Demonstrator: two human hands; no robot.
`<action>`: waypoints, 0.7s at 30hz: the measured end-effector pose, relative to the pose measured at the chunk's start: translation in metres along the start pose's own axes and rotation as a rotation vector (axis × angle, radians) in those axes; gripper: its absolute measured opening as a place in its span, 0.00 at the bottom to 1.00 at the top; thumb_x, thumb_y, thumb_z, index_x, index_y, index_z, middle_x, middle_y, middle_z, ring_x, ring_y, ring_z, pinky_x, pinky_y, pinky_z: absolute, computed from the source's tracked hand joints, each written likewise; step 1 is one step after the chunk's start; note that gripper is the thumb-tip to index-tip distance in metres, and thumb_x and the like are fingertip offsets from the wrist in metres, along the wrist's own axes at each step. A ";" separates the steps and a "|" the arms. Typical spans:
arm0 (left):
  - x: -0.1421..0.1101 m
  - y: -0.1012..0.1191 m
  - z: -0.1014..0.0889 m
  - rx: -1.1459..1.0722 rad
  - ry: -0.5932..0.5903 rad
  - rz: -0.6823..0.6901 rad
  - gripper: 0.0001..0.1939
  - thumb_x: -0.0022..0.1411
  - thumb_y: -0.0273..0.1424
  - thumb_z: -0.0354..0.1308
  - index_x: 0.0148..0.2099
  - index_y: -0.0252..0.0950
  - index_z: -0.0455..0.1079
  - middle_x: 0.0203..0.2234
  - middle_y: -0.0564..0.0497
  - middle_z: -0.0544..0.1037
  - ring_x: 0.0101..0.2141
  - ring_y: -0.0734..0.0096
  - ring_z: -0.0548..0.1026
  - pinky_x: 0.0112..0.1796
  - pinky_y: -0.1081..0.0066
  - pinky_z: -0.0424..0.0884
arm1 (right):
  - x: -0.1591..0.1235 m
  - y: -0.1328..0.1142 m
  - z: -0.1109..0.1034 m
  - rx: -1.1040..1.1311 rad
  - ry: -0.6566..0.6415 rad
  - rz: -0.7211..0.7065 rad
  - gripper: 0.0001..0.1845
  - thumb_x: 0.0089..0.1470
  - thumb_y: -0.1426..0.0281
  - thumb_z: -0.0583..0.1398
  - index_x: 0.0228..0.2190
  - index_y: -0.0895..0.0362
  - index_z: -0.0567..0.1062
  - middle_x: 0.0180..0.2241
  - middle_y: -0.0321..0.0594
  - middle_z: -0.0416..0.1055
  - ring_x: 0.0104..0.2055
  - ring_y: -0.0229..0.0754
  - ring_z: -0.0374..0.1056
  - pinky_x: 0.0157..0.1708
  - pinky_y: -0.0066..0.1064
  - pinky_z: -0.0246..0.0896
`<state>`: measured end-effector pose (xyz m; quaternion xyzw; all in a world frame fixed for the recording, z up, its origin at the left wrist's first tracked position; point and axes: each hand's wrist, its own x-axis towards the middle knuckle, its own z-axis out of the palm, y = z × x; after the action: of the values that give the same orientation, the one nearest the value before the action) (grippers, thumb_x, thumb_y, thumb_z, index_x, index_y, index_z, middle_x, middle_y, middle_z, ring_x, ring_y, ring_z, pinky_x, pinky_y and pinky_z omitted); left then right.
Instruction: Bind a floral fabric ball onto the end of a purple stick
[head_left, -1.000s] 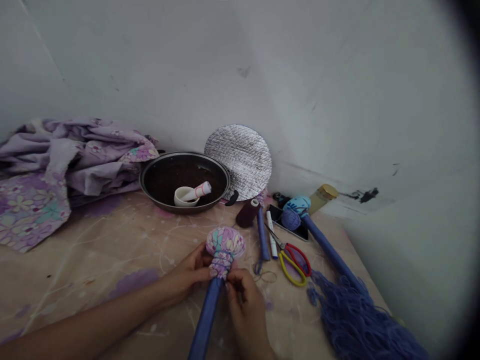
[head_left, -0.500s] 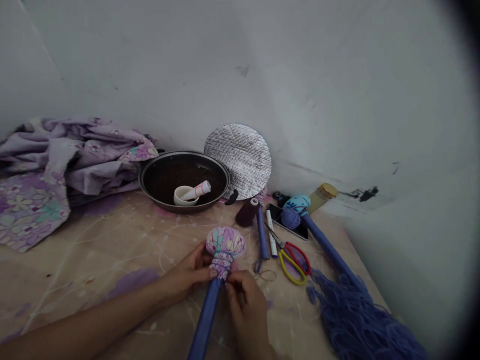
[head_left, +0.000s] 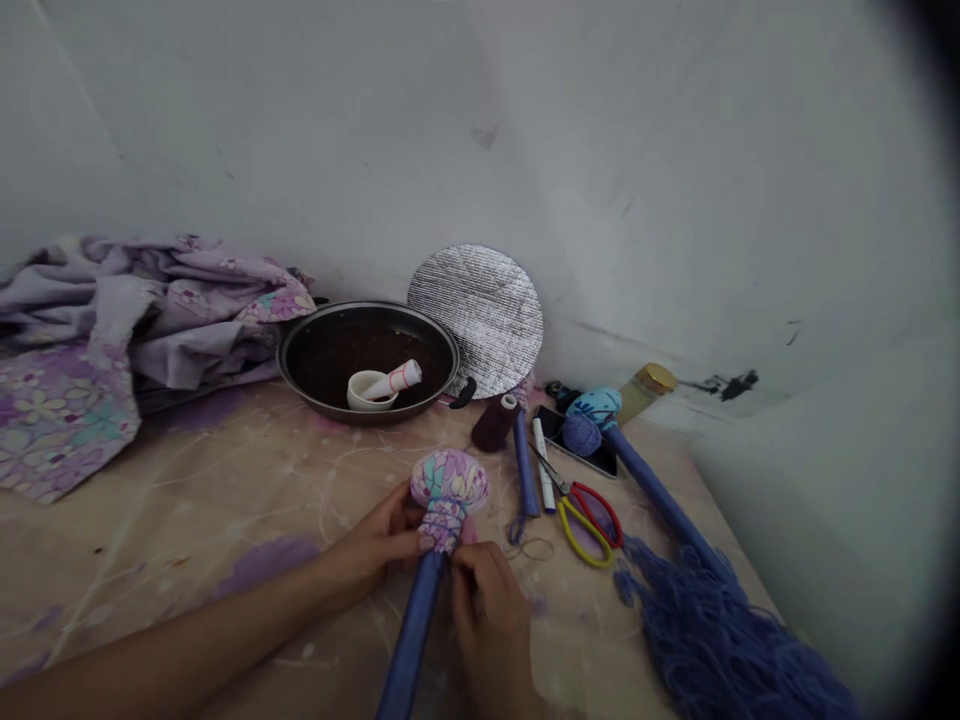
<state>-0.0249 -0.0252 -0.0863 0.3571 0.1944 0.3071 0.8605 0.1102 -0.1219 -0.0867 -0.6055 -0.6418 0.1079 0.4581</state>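
A padded stick [head_left: 409, 640] with a blue handle slants up from the bottom edge. Its round head [head_left: 450, 478] is covered in pink floral cloth, gathered and bound with blue yarn [head_left: 446, 508] at the neck. My left hand [head_left: 390, 535] is closed around the neck from the left, thumb in front; its other fingers are partly hidden behind. On the right, my right hand [head_left: 491, 610] is closed in a pinch against the lower edge of the cloth. What lies between those fingertips is too small to make out.
Scissors [head_left: 585, 520], a white marker [head_left: 544, 470], a short blue stick [head_left: 525, 470], a dark thread cone [head_left: 491, 425] and a phone [head_left: 600, 460] lie to the right. Blue yarn [head_left: 720, 650] heaps beside another padded stick [head_left: 667, 500]. Behind are a pan [head_left: 330, 405], silver disc [head_left: 487, 320] and crumpled cloth [head_left: 187, 310].
The padded stick and both hands have shifted very slightly. My right hand stays at the lower edge of the cloth, its fingers a little more bent. Everything else lies as before.
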 end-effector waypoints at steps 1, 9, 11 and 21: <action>0.000 0.000 0.000 -0.005 -0.003 0.001 0.30 0.50 0.26 0.65 0.55 0.37 0.58 0.38 0.47 0.74 0.35 0.69 0.74 0.35 0.72 0.68 | 0.000 0.000 0.000 -0.002 -0.008 -0.002 0.13 0.53 0.83 0.52 0.34 0.55 0.68 0.30 0.36 0.67 0.32 0.37 0.66 0.32 0.25 0.60; 0.002 -0.002 -0.002 0.015 -0.013 0.010 0.33 0.50 0.25 0.65 0.56 0.36 0.56 0.40 0.45 0.74 0.37 0.68 0.73 0.35 0.72 0.67 | -0.003 0.004 0.001 -0.041 -0.014 -0.018 0.11 0.54 0.81 0.52 0.34 0.55 0.69 0.30 0.38 0.68 0.33 0.39 0.67 0.33 0.27 0.60; 0.001 -0.002 -0.002 0.015 -0.008 0.002 0.33 0.50 0.25 0.65 0.57 0.36 0.56 0.39 0.45 0.74 0.37 0.68 0.73 0.35 0.72 0.67 | -0.003 0.004 0.002 -0.038 -0.017 -0.012 0.12 0.54 0.81 0.52 0.34 0.55 0.69 0.30 0.38 0.68 0.33 0.40 0.67 0.33 0.27 0.60; -0.001 -0.001 -0.002 0.032 0.031 -0.032 0.32 0.48 0.28 0.66 0.55 0.36 0.58 0.37 0.46 0.74 0.35 0.68 0.73 0.34 0.72 0.67 | -0.001 0.000 0.002 -0.008 -0.021 0.039 0.10 0.52 0.81 0.51 0.30 0.54 0.66 0.27 0.34 0.66 0.29 0.37 0.64 0.28 0.25 0.57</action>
<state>-0.0257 -0.0255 -0.0881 0.3631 0.2185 0.2958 0.8561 0.1090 -0.1216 -0.0883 -0.6185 -0.6350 0.1207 0.4469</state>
